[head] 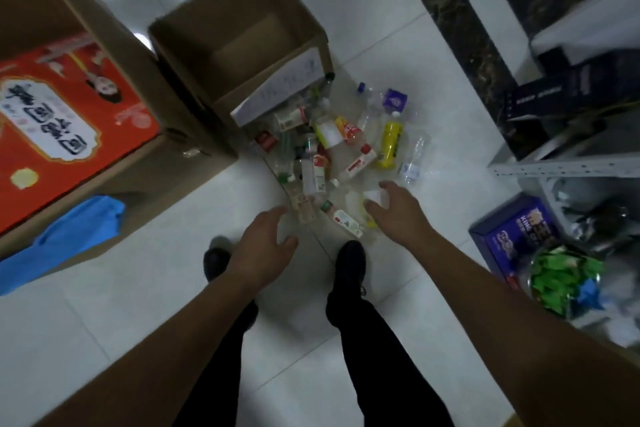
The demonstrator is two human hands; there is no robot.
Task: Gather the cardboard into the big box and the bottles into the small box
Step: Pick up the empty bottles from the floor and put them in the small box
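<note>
head view | from standing height, steeply down | bottle pile (332,149) on floor (104,322) centred, moderately near

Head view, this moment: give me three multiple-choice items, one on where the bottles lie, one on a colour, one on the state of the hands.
1. Where is the pile of bottles?
A. inside the small box
B. on the floor beside the small box
C. on the metal shelf

2. What colour is the printed carton in the big box?
A. red
B. green
C. black

3. What are the hands doing?
A. both grip bottles
B. both rest on the box rim
C. both are open above the pile's near edge

Answers:
1 B, the small box shows only bare cardboard inside.
2 A, its face is red with a white label.
3 C, the left hand and right hand have spread fingers, nothing held.
</note>
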